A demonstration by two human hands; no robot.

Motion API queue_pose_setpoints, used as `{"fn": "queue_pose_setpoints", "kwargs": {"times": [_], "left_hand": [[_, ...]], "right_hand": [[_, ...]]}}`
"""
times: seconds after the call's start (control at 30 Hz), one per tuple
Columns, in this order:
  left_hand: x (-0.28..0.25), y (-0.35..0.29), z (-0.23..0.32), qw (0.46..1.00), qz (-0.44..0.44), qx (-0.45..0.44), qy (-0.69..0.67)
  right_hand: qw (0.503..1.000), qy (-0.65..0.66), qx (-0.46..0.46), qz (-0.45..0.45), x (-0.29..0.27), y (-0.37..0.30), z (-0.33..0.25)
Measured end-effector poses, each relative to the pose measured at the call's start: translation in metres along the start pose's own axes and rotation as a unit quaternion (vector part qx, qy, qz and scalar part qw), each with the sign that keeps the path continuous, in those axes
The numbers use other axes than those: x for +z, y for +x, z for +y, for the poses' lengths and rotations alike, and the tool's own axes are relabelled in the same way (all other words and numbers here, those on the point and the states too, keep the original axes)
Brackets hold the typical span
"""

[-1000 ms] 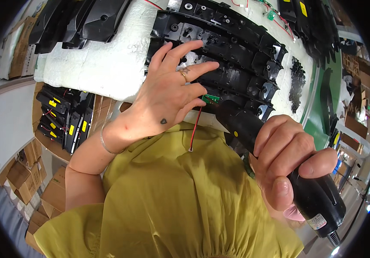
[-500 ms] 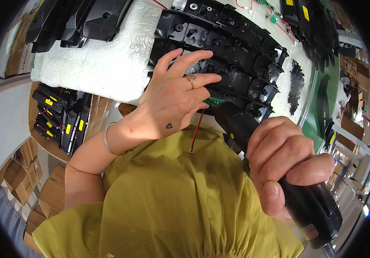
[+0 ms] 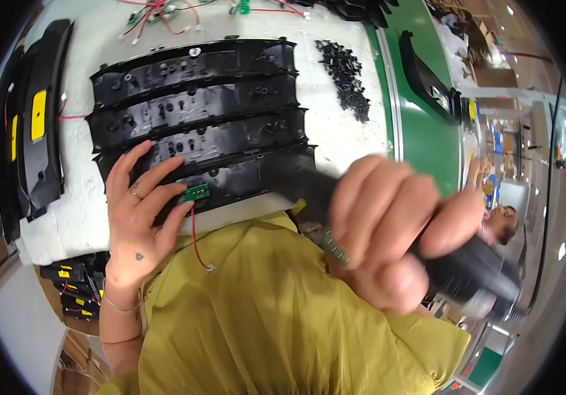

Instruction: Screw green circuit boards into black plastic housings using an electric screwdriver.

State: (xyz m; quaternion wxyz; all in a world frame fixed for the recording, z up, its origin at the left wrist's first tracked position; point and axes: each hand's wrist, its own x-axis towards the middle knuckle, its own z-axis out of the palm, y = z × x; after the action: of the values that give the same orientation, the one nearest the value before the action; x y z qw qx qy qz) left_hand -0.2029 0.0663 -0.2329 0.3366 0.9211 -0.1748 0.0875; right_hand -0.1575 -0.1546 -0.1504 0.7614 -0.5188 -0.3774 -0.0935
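My right hand is wrapped around a black electric screwdriver, blurred by motion; its front end points left over the nearest of several curved black plastic housings. The housings lie side by side on white foam. On the nearest one sits a small green circuit board, with a red and black wire hanging from it toward my shirt. The thumb and index finger of my left hand close on the board's left end, while the other fingers spread over the housings. The screwdriver's tip cannot be made out.
A heap of small black screws lies right of the housings. Wired green boards are at the far edge. Black parts with yellow labels stand at left. Beyond the foam is a green tabletop with a curved black part.
The view has shifted, so the housings appear further left. The screwdriver has drawn away from the circuit board, to the right. My left hand stays at the board.
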Motion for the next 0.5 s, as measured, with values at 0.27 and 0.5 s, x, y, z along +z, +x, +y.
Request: {"fn": "queue_pose_setpoints", "kwargs": {"times": [0.27, 0.5], "left_hand": [[-0.015, 0.017, 0.008, 1.0, -0.001, -0.015, -0.014], [-0.013, 0.034, 0.017, 1.0, 0.004, 0.008, 0.012]], "right_hand": [[0.926, -0.205, -0.059, 0.31, -0.118, -0.01, 0.002], [0.92, -0.184, -0.059, 0.34, -0.132, -0.013, 0.015]]}}
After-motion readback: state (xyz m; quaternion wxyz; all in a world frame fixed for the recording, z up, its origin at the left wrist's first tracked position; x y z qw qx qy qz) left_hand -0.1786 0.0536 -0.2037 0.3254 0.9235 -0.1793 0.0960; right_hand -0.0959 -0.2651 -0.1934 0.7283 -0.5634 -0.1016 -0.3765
